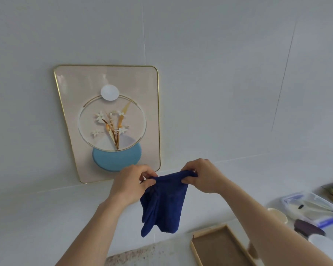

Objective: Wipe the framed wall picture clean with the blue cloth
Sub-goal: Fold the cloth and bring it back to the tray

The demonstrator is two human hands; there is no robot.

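Framed wall picture (112,120) is hanging untouched while you are pinching the blue cloth (164,202) by its top edge with your left hand (132,184) and right hand (202,176) (just below the frame), so wiping is, I judge, all ahead.

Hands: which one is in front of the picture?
The left hand; it overlaps the picture's bottom corner. The right hand is against bare wall. Both pinch the cloth.
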